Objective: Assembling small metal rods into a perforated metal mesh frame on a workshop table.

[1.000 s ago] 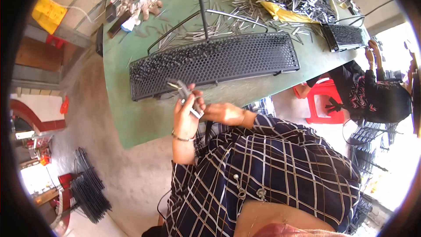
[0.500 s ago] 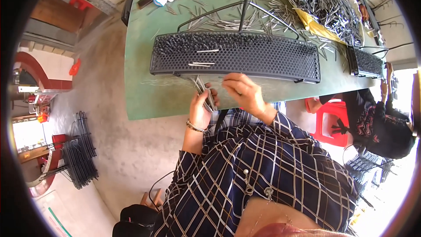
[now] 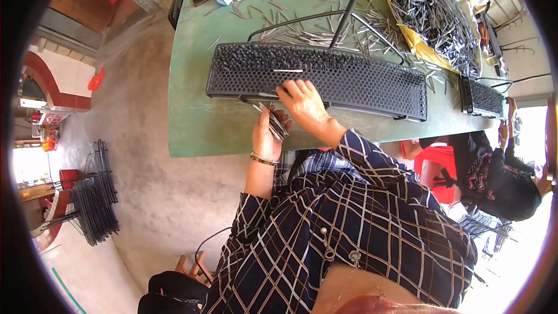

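The person wore a dark navy shirt (image 3: 349,221) crossed by a thin white and tan plaid, its sleeves pushed up past the forearms. A slim bracelet (image 3: 264,159), possibly metal, circled the left wrist. Small pale buttons ran down the shirt's front.
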A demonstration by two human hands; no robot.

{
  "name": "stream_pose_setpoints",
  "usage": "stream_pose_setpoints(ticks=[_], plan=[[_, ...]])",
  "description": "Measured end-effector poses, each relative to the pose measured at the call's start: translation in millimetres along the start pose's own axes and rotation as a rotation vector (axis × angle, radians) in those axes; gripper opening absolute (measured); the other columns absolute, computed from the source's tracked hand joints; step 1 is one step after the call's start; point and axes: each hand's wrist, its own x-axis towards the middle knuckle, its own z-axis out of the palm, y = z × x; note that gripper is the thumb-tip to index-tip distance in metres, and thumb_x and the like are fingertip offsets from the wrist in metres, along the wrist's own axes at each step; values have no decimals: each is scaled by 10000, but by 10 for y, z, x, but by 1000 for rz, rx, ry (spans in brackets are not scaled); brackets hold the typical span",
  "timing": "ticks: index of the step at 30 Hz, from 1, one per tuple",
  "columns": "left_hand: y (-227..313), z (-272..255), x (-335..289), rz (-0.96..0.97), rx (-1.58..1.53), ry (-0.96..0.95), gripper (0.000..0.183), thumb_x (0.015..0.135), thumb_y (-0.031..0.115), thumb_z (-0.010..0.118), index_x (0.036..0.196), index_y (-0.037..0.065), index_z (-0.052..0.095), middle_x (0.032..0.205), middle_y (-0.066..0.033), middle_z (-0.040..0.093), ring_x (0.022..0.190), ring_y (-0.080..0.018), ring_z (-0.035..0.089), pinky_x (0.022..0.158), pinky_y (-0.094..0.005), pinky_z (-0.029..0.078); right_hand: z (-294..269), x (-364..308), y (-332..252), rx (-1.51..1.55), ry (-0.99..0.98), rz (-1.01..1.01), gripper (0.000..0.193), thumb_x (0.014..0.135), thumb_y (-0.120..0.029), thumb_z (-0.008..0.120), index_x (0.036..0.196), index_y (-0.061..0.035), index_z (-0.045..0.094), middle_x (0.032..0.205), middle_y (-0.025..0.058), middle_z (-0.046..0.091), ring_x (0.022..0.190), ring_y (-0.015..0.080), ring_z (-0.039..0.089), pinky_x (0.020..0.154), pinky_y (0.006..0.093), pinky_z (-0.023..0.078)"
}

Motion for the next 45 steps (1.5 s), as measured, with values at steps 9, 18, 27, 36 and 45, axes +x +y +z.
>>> stream_pose_setpoints(ticks=[9,18,27,36,45], plan=[[-22,-111,50,113,-35,17,233,930,271,554,1051,75,518,887,-37,599,799,-137,589,660,-300,503,-216,-5,-131,515,-130,-61,285,742,-119,636,1013,-31,620,962,88,571,873,283,560,774,366,457],[112,110,-144,12,142,28,226,923,282,564,1021,81,527,815,-20,550,662,-113,510,542,-249,428,-48,301,335,81,14,86,100,791,-154,615,782,-56,594,803,80,518,775,263,578,704,372,469],[64,204,-259,-34,199,8,199,926,203,539,1072,77,489,810,-40,542,621,-111,495,489,-246,388,-198,106,298,256,-14,139,142,769,-181,659,852,-69,629,837,66,544,877,257,533,789,394,423],[26,420,-291,-68,361,-38,211,932,178,513,1107,65,479,821,-49,555,609,-102,506,463,-243,400,-273,-175,320,184,-33,164,107,787,-142,604,867,-73,619,877,59,531,869,243,510,761,359,399],[-107,654,-276,-180,311,-116,188,917,172,545,1077,77,524,814,-50,576,620,-117,533,468,-248,410,-615,-447,626,355,29,296,133,808,-106,591,897,-9,597,864,102,593,809,290,574,743,377,448]])
